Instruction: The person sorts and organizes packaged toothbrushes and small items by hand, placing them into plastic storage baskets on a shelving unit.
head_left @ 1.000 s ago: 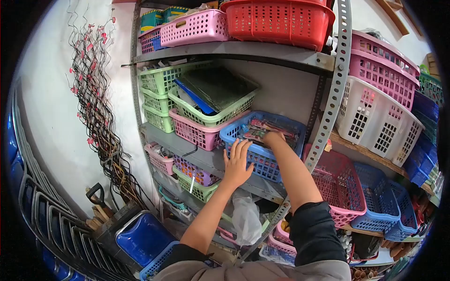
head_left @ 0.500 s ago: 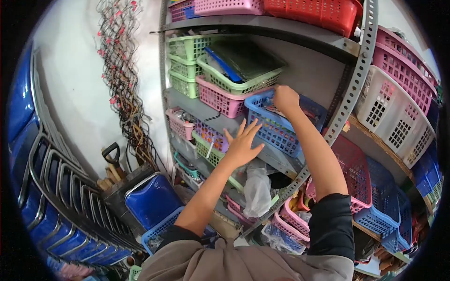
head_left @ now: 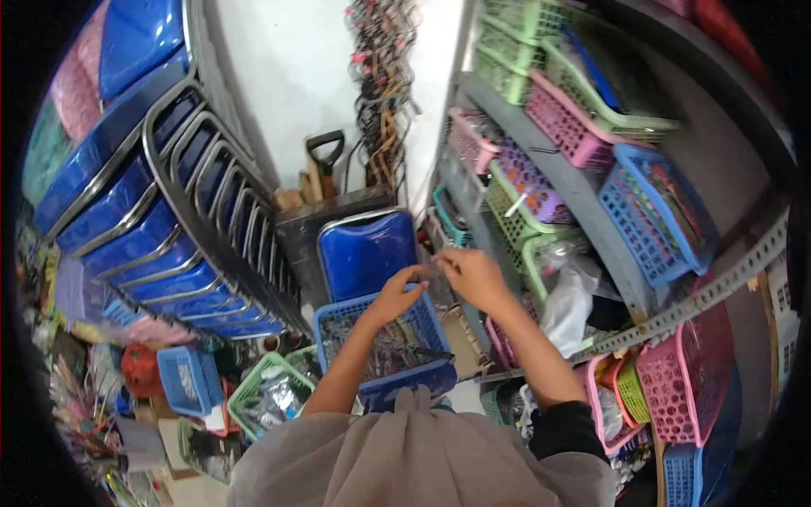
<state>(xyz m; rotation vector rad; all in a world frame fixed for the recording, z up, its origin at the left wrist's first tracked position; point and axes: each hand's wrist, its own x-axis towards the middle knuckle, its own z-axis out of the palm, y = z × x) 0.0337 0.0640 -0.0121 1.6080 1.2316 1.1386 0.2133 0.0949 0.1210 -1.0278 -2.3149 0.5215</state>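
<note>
My left hand (head_left: 395, 296) and my right hand (head_left: 470, 277) are close together above a blue basket (head_left: 439, 325). Their fingers pinch something small and thin, possibly clear plastic, between them; it is too blurred to name. The blue basket holds many small packets and sits in front of a blue cushioned chair (head_left: 368, 253). On the shelf at the right, another blue basket (head_left: 642, 221) with flat packets inside stands beside a pink basket (head_left: 564, 122).
Stacked blue chairs (head_left: 169, 220) with metal frames fill the left. A grey metal shelf (head_left: 583, 198) with more baskets runs along the right. A green basket (head_left: 245, 390) stands low at the left. Dark twisted branches (head_left: 378, 101) hang by the white wall.
The view has turned left and down. My right hand has left the blue basket on the shelf, and both hands have come together over the lower blue basket, fingers now pinched.
</note>
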